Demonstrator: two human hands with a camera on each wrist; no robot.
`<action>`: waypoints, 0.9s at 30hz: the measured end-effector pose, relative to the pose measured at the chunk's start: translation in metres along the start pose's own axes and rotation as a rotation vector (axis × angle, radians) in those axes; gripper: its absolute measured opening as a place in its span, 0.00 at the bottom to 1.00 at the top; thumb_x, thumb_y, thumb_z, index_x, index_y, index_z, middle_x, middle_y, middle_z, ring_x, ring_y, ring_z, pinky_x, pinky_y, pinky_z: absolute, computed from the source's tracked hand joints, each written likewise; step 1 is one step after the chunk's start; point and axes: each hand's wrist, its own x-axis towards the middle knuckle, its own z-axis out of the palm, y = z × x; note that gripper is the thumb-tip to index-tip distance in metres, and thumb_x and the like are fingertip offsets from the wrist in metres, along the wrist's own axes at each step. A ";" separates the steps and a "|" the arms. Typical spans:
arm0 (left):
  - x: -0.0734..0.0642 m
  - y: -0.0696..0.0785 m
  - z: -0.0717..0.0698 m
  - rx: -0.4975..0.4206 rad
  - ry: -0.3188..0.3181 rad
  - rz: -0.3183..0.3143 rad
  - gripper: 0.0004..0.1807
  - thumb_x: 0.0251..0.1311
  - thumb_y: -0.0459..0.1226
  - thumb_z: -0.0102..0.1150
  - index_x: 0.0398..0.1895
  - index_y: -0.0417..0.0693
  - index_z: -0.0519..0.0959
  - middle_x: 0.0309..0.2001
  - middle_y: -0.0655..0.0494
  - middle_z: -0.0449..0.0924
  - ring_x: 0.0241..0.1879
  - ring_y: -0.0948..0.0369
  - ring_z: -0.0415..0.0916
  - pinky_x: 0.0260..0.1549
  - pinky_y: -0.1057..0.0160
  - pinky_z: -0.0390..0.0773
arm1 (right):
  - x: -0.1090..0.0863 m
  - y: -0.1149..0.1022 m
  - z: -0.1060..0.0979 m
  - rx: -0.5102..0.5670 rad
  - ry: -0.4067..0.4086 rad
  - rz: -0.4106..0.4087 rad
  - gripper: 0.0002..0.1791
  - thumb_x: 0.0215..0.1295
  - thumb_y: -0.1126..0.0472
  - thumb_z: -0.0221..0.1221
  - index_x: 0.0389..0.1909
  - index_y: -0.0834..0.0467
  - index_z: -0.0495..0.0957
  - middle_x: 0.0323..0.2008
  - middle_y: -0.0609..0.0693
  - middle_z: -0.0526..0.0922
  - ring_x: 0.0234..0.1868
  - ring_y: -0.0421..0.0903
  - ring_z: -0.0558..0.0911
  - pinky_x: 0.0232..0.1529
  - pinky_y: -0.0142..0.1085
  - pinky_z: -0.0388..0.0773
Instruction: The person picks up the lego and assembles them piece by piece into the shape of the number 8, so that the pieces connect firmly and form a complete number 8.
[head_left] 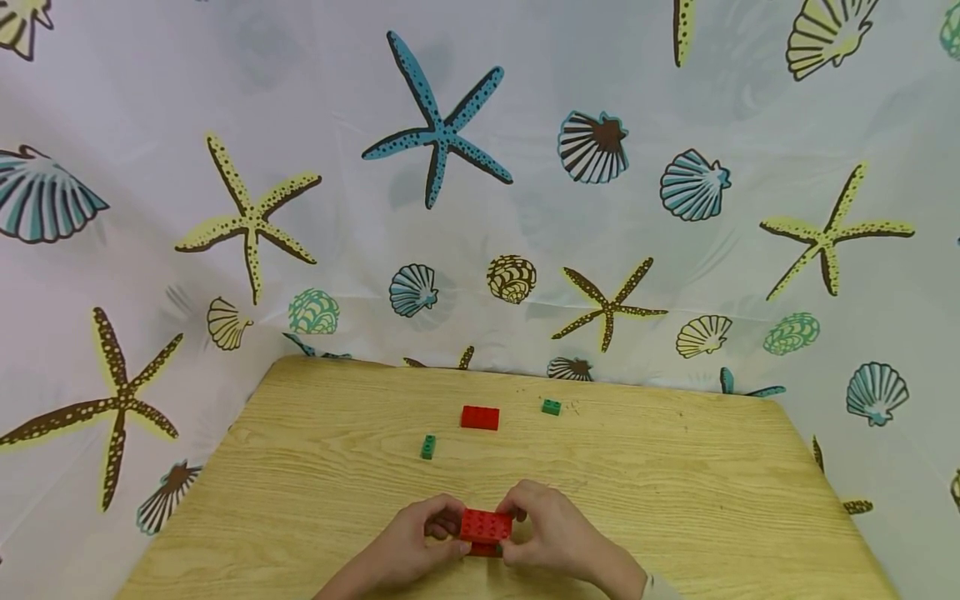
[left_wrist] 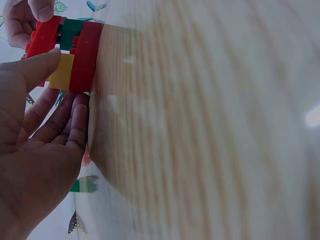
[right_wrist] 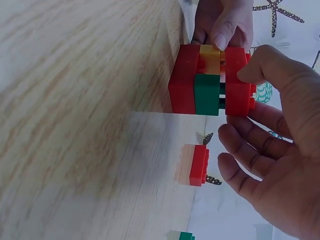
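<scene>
Near the table's front edge, a small stack of toy building bricks stands between my two hands. Its bottom is a red brick (right_wrist: 182, 80). On that sit a green brick (right_wrist: 207, 95) at the right end and a yellow brick (left_wrist: 61, 71) at the left end. Over them lies another red brick (head_left: 486, 526), studs up, with a narrow gap beneath it where green studs show. My right hand (head_left: 558, 529) pinches this upper red brick at its right end. With thumb and fingers, my left hand (head_left: 416, 533) holds its left end, the thumb overlapping the yellow brick's edge.
Farther back on the wooden table (head_left: 675, 467) lie a red brick (head_left: 480, 417), a green brick (head_left: 427, 447) to its front left, and another green brick (head_left: 551, 407) to its right. A white curtain (head_left: 525, 217) printed with starfish and shells surrounds the table's back and sides.
</scene>
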 end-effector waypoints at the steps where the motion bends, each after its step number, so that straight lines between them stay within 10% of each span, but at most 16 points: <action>1: 0.000 0.000 0.000 0.001 0.000 -0.007 0.18 0.70 0.42 0.69 0.58 0.44 0.80 0.52 0.52 0.85 0.48 0.62 0.81 0.47 0.69 0.81 | 0.000 -0.001 0.000 -0.005 -0.003 0.002 0.11 0.58 0.59 0.71 0.42 0.49 0.83 0.39 0.38 0.81 0.42 0.43 0.81 0.45 0.28 0.77; 27: 0.000 0.006 -0.001 -0.008 -0.018 -0.028 0.21 0.75 0.46 0.62 0.63 0.44 0.79 0.53 0.51 0.85 0.49 0.61 0.82 0.46 0.69 0.80 | 0.002 0.001 -0.002 0.027 0.010 -0.009 0.11 0.55 0.62 0.70 0.41 0.52 0.84 0.38 0.41 0.82 0.39 0.40 0.79 0.41 0.27 0.76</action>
